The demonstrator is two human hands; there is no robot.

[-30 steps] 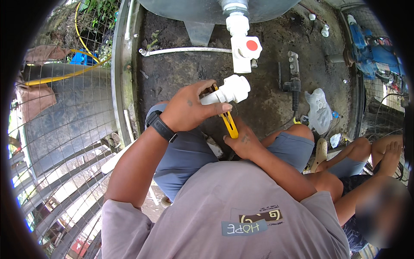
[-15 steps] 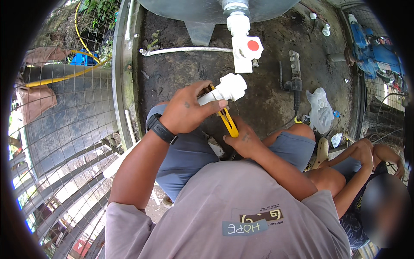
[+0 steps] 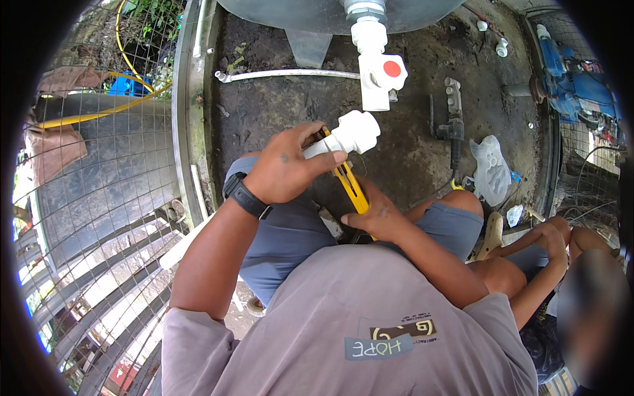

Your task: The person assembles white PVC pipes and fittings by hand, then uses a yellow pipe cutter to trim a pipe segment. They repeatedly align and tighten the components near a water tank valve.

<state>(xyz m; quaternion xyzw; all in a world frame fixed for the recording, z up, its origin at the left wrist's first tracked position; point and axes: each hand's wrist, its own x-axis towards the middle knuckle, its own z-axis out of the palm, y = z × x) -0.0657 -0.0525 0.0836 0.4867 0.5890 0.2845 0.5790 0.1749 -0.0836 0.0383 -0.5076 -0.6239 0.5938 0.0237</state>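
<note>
A short white plastic pipe with a bulky white fitting on its end lies in my left hand, its fingers and thumb wrapped round the pipe. My right hand is closed on a yellow hacksaw. The saw reaches across the pipe just behind the fitting, close to my left thumb. Part of the saw is hidden by the pipe and my hands. Beyond the fitting, a white valve with a red disc hangs from the tank's outlet, apart from the held piece.
A grey tank stands ahead. On the dark floor lie a thin white pipe, a black-handled heating tool and a plastic bag. A wire fence runs along the left. Another person's forearm is at right.
My right hand and the hacksaw have shifted slightly toward me and to the right. The left hand, pipe and fitting stay almost in place.
</note>
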